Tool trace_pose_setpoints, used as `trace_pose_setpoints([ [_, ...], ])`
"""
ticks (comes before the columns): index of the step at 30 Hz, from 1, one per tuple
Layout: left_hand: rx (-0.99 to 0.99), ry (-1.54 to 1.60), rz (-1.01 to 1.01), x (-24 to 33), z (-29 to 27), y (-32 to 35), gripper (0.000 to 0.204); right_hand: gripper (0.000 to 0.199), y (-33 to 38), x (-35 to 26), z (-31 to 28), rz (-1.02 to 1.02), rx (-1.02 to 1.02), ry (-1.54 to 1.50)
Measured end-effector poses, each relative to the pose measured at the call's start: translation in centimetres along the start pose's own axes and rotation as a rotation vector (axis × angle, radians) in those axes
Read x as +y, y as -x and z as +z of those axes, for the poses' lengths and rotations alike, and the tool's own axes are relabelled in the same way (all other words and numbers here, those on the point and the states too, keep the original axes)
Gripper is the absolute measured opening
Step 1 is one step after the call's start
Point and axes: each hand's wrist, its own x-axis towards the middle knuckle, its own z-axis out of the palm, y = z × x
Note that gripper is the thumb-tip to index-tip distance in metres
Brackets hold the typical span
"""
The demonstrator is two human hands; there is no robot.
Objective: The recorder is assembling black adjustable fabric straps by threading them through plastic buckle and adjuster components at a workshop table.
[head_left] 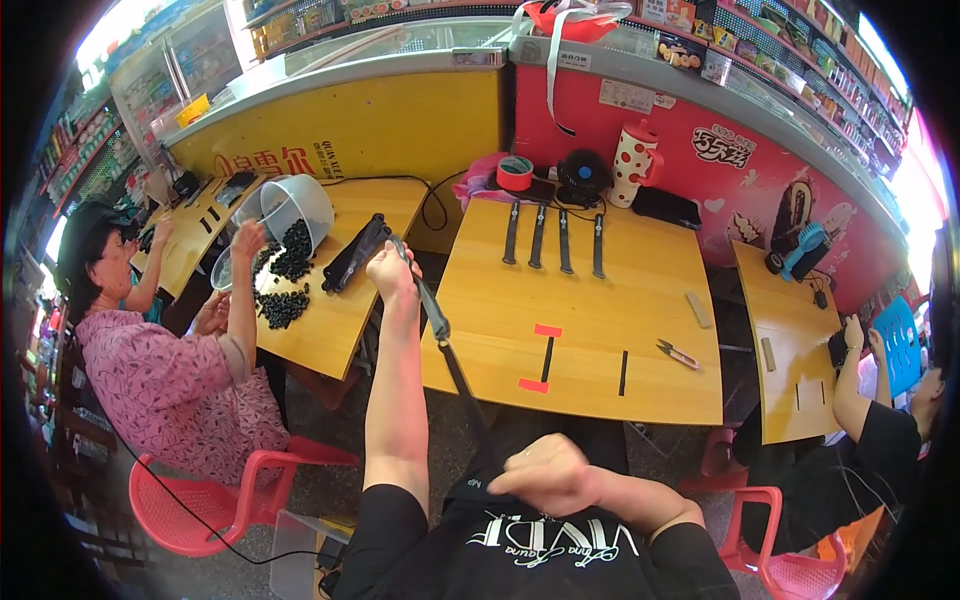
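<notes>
My left hand [393, 272] is raised over the gap between two tables, its fingers closed around a long black strap [455, 365]. A dark fitting sits partway along the strap, which runs slantwise down toward my lap. Its lower end is lost against dark clothing. My right hand [548, 476] is curled shut in front of my shirt, near that lower end; what its fingers hold, if anything, is hidden. On the table [480, 330] before me, several short black straps [537, 237] lie side by side. Closer in are red tape marks [547, 331] and a black line [623, 373].
Thread snips [678, 353] and a beige block [697, 310] lie at right. A tape roll [515, 173], fan [583, 177] and dotted tumbler [635, 165] stand behind. At left, a person [180, 380] sits by a tipped bucket [310, 205], black pieces [283, 308] and a black bundle [355, 255].
</notes>
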Motion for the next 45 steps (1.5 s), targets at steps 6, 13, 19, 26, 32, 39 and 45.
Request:
trace_pose_setpoints([
  [6, 0.148, -0.576, 0.357, -6.0, -4.0, -3.3, 0.036, 0.019, 1.1, -5.1, -4.2, -0.369, -0.224, -0.547],
  [13, -0.118, -1.285, 0.661, -10.0, -1.1, 2.2, 0.025, 0.02, 3.1, -7.0, -7.5, 0.191, 0.277, -0.283],
  [19, -0.25, -1.295, 0.85, -5.4, 0.0, 5.0, 0.019, 0.024, 4.3, -7.0, -9.0, 0.255, 0.45, -0.397],
  [26, -1.565, -0.131, -0.136, -1.8, 7.7, 23.4, 0.062, 0.015, 4.7, -6.1, -12.0, 0.371, 0.699, -0.504],
  [32, -1.432, -0.336, -0.767, -7.4, 10.1, 25.8, 0.027, 0.015, 4.7, -2.9, -18.5, 0.618, 0.763, 0.035],
  [39, -1.035, -0.223, -0.805, -13.7, 16.9, 22.2, 0.024, 0.006, 5.6, 10.1, -30.3, 0.466, 1.037, 0.295],
  [45, -0.721, -0.868, 0.264, -19.2, 22.5, 19.2, 0.033, 0.007, 7.7, 25.2, -35.6, 0.672, 0.994, 0.475],
])
